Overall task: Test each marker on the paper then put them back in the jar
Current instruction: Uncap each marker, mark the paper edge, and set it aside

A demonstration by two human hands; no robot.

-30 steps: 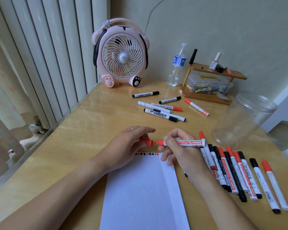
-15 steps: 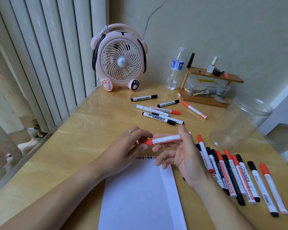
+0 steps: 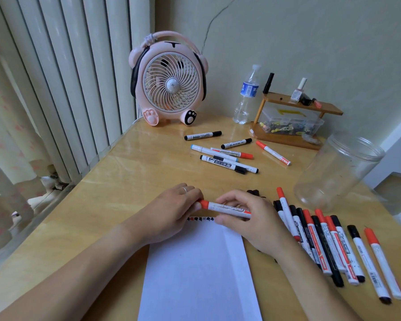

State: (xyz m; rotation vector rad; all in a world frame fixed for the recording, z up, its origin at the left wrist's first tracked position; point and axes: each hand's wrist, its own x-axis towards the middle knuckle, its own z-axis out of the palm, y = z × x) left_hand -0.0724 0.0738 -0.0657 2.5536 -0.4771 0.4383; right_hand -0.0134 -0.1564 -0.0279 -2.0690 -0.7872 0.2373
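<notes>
1. Red-capped and white-barrelled, the marker (image 3: 225,208) I am handling lies almost level above the far edge of the paper (image 3: 199,269), cap end to the left.
2. My left hand (image 3: 171,212) has its fingers curled at the red cap, pinching it; a thin ring shows on one finger.
3. My right hand (image 3: 248,218) grips the printed barrel, fingers arched over the top and thumb beneath.
4. The paper is a smooth white sheet with a lengthwise fold line near its right side. A short row of small red and black test marks (image 3: 200,218) runs along its far edge, just below the marker.
5. The jar (image 3: 338,167) is clear plastic, round, with a threaded rim and no lid. It stands far right on the worktop (image 3: 125,181), which is glossy yellow wood with pale glare.
6. A tight row of markers (image 3: 329,249) lies right of the paper, slim white cylinders with red or black caps, several touching side by side.
7. A looser scatter of markers (image 3: 227,154) lies farther off, near the middle of the worktop, some crossing one another.
8. At the far edge stand a pink rounded fan (image 3: 169,82) with a wire grille, a clear ribbed water bottle (image 3: 247,96) and a small wooden shelf (image 3: 294,121) over a clear box of small bits.
</notes>
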